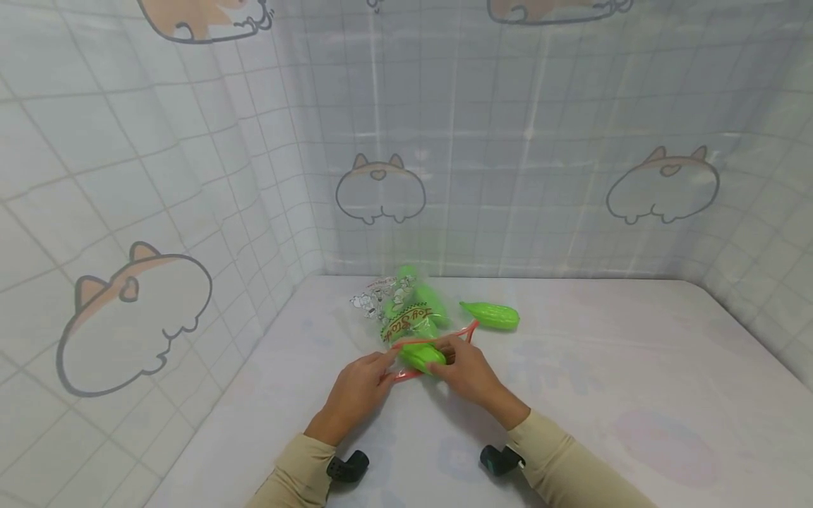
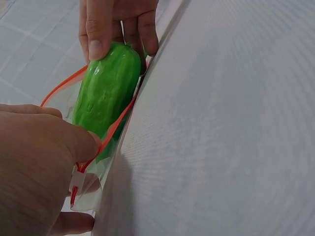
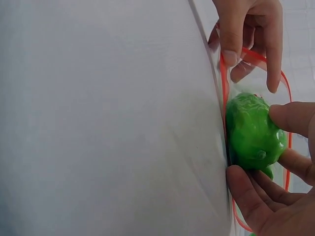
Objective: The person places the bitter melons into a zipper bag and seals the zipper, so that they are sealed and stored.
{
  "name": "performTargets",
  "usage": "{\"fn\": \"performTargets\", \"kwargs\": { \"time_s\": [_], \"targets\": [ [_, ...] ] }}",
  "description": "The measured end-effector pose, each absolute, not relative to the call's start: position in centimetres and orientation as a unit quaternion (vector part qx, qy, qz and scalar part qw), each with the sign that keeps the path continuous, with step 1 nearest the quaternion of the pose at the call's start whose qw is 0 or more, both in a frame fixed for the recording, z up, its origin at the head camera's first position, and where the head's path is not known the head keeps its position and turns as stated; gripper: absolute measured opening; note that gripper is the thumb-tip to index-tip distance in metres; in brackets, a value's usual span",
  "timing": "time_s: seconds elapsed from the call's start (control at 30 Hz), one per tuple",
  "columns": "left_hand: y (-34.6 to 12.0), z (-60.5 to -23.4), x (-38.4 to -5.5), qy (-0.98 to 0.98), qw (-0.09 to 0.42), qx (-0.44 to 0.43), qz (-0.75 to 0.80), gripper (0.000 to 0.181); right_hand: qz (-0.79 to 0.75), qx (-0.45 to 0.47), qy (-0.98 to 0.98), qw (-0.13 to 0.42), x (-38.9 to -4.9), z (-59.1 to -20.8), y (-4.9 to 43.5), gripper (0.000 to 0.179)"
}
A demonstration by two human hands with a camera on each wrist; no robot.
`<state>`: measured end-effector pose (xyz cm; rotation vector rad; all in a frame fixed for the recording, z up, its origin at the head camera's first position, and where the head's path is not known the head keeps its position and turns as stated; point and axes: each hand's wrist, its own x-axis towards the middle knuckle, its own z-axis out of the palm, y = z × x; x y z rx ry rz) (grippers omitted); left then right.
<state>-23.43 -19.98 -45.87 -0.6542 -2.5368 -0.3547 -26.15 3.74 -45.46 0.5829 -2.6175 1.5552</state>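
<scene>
Between both hands, a ribbed, lumpy green toy vegetable [image 1: 420,356] lies in the red-edged mouth of a clear zip bag [image 1: 406,324]. My left hand [image 1: 359,389] pinches the bag's red zip edge [image 2: 118,123] at its left end, by a small white slider [image 2: 77,181]. My right hand [image 1: 468,372] grips the toy vegetable's near end, thumb on one side and fingers on the other, as the right wrist view shows. More green toys [image 1: 430,305] sit inside the bag, behind its printed lettering. The far part of the held toy is hidden in the bag.
A second ribbed green toy vegetable [image 1: 490,315] with a pointed tip lies on the white table [image 1: 571,395], right of the bag. Tiled-pattern curtains [image 1: 508,212] with dog drawings stand along the back and both sides.
</scene>
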Motion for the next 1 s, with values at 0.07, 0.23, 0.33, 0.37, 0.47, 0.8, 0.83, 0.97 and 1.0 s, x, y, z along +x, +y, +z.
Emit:
{"fn": "performTargets", "kwargs": {
  "time_s": [0.07, 0.23, 0.33, 0.37, 0.47, 0.8, 0.83, 0.97, 1.0],
  "targets": [
    [-20.0, -45.9, -23.5, -0.929, 0.249, -0.241, -0.127, 0.047, 0.501, 0.19, -0.844, 0.026, -26.2, -45.5, 3.7, 0.035],
    [-19.9, -46.0, -23.6, -0.926, 0.256, -0.248, -0.122, 0.048, 0.493, 0.194, -0.847, 0.035, -26.3, -45.7, 3.8, 0.036],
    [-19.9, -46.0, -23.7, -0.924, 0.26, -0.251, -0.123, 0.049, 0.487, 0.194, -0.851, 0.035, -26.3, -45.9, 4.1, 0.039],
    [-19.9, -46.1, -23.7, -0.923, 0.261, -0.252, -0.123, 0.05, 0.485, 0.196, -0.851, 0.035, -26.2, -45.9, 4.2, 0.04],
    [-19.9, -46.1, -23.8, -0.921, 0.267, -0.254, -0.124, 0.05, 0.482, 0.202, -0.851, 0.042, -26.1, -46.0, 4.4, 0.042],
    [-20.0, -46.3, -23.9, -0.924, 0.257, -0.25, -0.137, 0.046, 0.462, 0.25, -0.85, 0.052, -25.2, -45.4, 5.8, 0.041],
    [-20.0, -46.3, -23.9, -0.924, 0.254, -0.25, -0.14, 0.046, 0.455, 0.26, -0.85, 0.053, -25.2, -45.4, 5.9, 0.041],
    [-20.0, -46.2, -23.9, -0.925, 0.248, -0.252, -0.137, 0.047, 0.419, 0.317, -0.848, 0.076, -24.9, -45.2, 6.7, 0.037],
    [-20.0, -46.2, -23.9, -0.926, 0.247, -0.253, -0.135, 0.047, 0.409, 0.331, -0.846, 0.086, -24.8, -45.2, 6.9, 0.036]
  ]
}}
